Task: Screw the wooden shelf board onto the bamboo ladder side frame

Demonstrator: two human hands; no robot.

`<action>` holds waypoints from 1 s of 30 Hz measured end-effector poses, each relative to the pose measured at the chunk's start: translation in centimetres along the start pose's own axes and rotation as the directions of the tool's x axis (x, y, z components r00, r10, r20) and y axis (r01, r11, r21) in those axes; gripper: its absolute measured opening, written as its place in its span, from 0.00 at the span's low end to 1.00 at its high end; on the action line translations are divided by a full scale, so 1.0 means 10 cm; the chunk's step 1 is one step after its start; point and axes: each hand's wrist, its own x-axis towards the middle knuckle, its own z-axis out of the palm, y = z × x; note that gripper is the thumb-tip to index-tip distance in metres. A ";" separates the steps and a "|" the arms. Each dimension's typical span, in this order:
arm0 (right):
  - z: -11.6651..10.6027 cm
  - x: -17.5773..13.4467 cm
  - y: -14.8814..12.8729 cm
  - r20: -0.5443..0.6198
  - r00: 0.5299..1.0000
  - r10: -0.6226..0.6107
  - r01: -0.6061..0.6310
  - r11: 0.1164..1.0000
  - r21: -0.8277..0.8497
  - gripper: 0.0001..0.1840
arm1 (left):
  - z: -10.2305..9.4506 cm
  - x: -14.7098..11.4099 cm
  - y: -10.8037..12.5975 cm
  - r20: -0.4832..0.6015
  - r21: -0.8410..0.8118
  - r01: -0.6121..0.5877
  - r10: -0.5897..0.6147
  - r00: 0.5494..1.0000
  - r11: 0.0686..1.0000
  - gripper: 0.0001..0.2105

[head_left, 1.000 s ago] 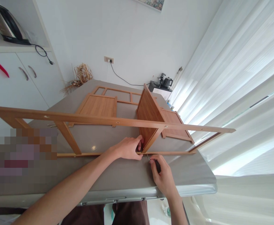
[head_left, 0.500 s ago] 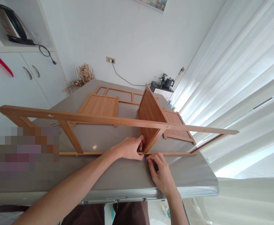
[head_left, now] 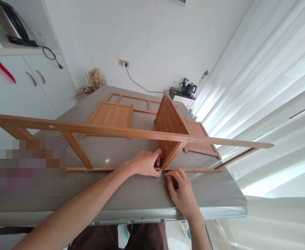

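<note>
A ladder-like wooden frame [head_left: 110, 131] stands on its edge on the table, with an upright wooden panel [head_left: 169, 118] meeting it at a crosspiece. My left hand [head_left: 147, 163] is closed round the lower rail [head_left: 131, 170] where the panel joins it, its fingers behind and its thumb in front. Close by on the right, my right hand [head_left: 179, 185] pinches a small metal piece [head_left: 164, 174] against the front of that rail. The piece is too small and too covered by fingertips for me to name.
Another wooden panel [head_left: 113, 116] and a second open frame [head_left: 134, 102] lie behind on the grey-covered table [head_left: 126, 198]. A further panel [head_left: 200, 137] lies at the right. Sheer curtains [head_left: 277, 139] hang alongside. A kettle [head_left: 11, 22] sits on a shelf at the left.
The view has shifted slightly, so the frame sits a little differently in it. Both hands keep their places at the lower joint, with the right fingertips turned slightly.
</note>
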 end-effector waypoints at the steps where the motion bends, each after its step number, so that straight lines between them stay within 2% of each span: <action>1: 0.00 0.00 0.00 -0.003 1.000 -0.001 0.001 1.000 0.000 0.08 | 0.00 0.00 0.00 0.001 -0.001 -0.002 0.002 1.000 1.000 0.18; 8: 0.01 0.01 -0.01 -0.019 1.000 -0.019 0.018 1.000 -0.017 0.08 | 0.00 0.00 0.01 -0.003 0.000 -0.003 0.003 1.000 1.000 0.19; 15: 0.02 -0.02 -0.01 -0.057 0.998 0.036 -0.037 0.999 -0.020 0.05 | -0.01 0.00 0.03 0.009 0.011 0.011 -0.011 1.000 1.000 0.19; 23: 0.03 -0.03 0.00 -0.092 0.995 0.038 -0.048 0.992 -0.116 0.07 | -0.03 0.00 0.02 0.022 0.010 0.003 -0.003 1.000 1.000 0.19; 30: 0.04 -0.02 0.03 -0.051 0.998 0.037 -0.043 0.990 -0.137 0.06 | -0.02 -0.01 0.02 0.017 0.017 0.009 -0.009 1.000 1.000 0.18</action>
